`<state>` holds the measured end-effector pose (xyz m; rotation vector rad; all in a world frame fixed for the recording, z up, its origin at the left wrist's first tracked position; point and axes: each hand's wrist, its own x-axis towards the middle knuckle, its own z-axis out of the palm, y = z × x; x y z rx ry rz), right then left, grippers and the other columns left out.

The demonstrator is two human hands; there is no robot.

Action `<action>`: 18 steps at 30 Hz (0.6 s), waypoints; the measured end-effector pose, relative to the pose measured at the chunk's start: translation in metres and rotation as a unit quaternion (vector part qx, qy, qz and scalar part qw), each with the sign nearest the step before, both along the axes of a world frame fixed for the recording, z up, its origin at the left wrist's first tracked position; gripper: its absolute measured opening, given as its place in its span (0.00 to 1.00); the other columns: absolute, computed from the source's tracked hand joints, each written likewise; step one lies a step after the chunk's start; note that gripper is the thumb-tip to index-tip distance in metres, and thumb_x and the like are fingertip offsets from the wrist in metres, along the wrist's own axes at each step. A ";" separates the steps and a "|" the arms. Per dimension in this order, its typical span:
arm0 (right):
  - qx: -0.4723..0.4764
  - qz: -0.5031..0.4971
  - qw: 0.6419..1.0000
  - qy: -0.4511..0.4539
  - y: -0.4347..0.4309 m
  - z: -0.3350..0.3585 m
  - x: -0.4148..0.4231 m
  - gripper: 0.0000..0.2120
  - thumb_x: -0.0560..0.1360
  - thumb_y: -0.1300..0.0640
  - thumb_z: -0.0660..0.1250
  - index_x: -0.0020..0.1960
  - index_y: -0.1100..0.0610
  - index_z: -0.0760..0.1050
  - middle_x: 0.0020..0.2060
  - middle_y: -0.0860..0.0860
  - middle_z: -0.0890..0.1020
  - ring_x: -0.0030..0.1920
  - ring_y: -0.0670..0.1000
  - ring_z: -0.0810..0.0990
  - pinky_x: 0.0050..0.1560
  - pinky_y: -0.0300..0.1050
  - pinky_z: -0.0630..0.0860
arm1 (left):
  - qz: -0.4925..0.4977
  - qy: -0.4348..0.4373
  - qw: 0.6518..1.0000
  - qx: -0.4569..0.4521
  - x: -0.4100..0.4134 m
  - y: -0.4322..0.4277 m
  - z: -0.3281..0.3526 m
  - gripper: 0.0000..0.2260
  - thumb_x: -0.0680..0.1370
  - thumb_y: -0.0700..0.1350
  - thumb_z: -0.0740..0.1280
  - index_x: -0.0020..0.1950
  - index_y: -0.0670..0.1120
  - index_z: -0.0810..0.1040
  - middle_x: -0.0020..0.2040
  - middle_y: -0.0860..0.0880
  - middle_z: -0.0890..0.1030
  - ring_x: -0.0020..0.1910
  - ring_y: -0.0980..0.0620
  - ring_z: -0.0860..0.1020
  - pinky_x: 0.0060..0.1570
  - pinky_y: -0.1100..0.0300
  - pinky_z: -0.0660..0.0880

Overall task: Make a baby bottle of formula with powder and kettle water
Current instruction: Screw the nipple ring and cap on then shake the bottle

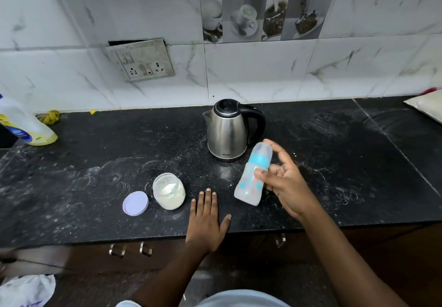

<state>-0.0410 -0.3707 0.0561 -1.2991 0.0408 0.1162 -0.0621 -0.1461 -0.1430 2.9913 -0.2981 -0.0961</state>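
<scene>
Holding the bottle (253, 174) above the counter (334, 163), the right hand (285, 182) grips its clear body with the thumb across the front and the fingers behind, mostly hidden by the bottle itself. The bottle tilts, top leaning up and to the right, its base lifted off the stone. A blue ring sits below the cap; motion blur softens the cap and the printed dots lower down, so whether any liquid or powder is inside cannot be made out.

The left hand (207, 216) lies flat on the counter near its front edge, fingers spread, grasping nothing. Just to its left stands the jar (168, 190), uncovered, with white powder in the lower part. The lid (135, 203) lies beside the jar on the left, nearly touching it.

The kettle (228, 128) stands behind the bottle, lid down, handle pointing right; its base is partly shadowed and the small lettering on it is unreadable.

At the left edge a plastic container (26, 125) with yellow liquid is cut off by the frame. A pale object (427, 107) at the far right is also cut off. A socket plate (143, 61) hangs crooked on the tiled wall.
</scene>
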 end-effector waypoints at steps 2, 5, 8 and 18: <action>0.014 -0.031 0.999 -0.005 0.000 0.000 0.001 0.36 0.74 0.66 0.73 0.76 0.45 0.68 0.56 0.59 0.86 0.56 0.55 0.85 0.56 0.54 0.83 | 0.000 -0.006 1.000 0.005 0.001 -0.001 0.000 0.39 0.84 0.67 0.48 0.84 0.39 0.60 0.85 0.39 0.59 0.84 0.38 0.57 0.79 0.41 0.47; 0.030 -0.077 0.997 -0.013 -0.004 0.002 0.003 0.34 0.76 0.67 0.72 0.77 0.46 0.67 0.55 0.55 0.86 0.58 0.55 0.84 0.60 0.56 0.82 | 0.001 -0.006 1.000 -0.001 0.000 -0.001 -0.001 0.39 0.84 0.67 0.47 0.85 0.40 0.58 0.85 0.39 0.57 0.85 0.39 0.54 0.80 0.41 0.46; -0.007 -0.013 1.000 -0.015 -0.002 0.005 -0.003 0.36 0.72 0.63 0.74 0.76 0.44 0.68 0.55 0.60 0.86 0.57 0.58 0.85 0.63 0.60 0.81 | 0.002 -0.003 1.000 -0.001 0.000 0.000 0.001 0.39 0.84 0.67 0.46 0.85 0.40 0.55 0.86 0.40 0.54 0.86 0.39 0.51 0.80 0.42 0.44; 0.026 -0.090 0.996 0.006 -0.001 -0.004 -0.005 0.32 0.77 0.66 0.71 0.76 0.47 0.67 0.52 0.52 0.88 0.56 0.53 0.85 0.64 0.60 0.80 | 0.006 -0.013 1.000 0.006 0.000 -0.002 0.000 0.38 0.84 0.66 0.50 0.83 0.39 0.62 0.84 0.39 0.61 0.84 0.38 0.59 0.79 0.41 0.48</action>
